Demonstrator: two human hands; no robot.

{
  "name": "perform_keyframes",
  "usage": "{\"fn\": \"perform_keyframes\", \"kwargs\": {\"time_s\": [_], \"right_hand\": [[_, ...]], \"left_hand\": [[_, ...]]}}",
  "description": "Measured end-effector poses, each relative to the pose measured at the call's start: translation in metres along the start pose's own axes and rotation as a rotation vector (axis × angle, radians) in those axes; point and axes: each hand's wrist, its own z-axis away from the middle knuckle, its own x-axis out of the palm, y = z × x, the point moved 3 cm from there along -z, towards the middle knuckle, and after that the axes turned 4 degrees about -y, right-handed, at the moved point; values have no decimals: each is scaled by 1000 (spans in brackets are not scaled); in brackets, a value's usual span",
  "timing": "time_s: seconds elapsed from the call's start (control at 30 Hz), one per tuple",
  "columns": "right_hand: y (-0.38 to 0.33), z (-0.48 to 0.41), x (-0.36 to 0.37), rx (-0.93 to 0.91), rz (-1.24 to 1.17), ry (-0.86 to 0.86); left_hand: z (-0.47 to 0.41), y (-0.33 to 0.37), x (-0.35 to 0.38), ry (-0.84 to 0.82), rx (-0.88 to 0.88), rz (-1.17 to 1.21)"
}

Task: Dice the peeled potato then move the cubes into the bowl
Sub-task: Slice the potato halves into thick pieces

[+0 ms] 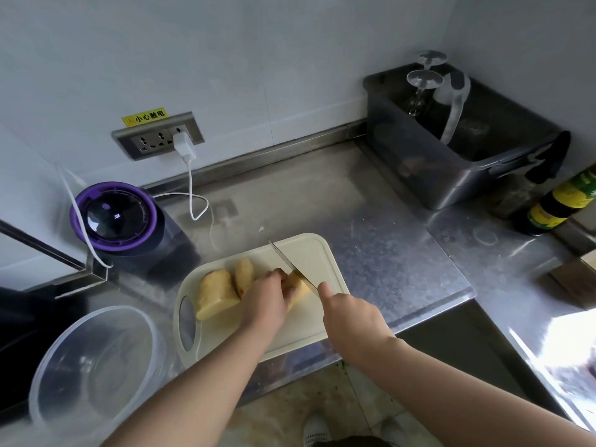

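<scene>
A single head-worn wide-angle camera is looking forward and steeply down at a steel counter (387,227) from close above, near enough that the left forearm (200,382) and right forearm (451,382) are reaching in from the bottom edge. The cutting board (309,253) is sitting just below centre and the bowl (58,359) at lower left, with the wall (225,59) filling the top and the floor (290,398) showing underneath.

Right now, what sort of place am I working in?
Probably a kitchen: a stainless steel counter, a cutting board where the left hand holds a potato piece under the knife in the right hand, and a bin holding upturned wine glasses.
</scene>
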Motion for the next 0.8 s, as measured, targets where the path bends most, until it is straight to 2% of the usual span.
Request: {"fn": "perform_keyframes", "kwargs": {"time_s": [0.5,0.8], "right_hand": [[12,-11,14,22,-48,-89],[16,-2,-15,37,-80,46]], "left_hand": [[-1,-3,0,-1,19,4],[-2,-4,-3,-35,-17,123]]}}
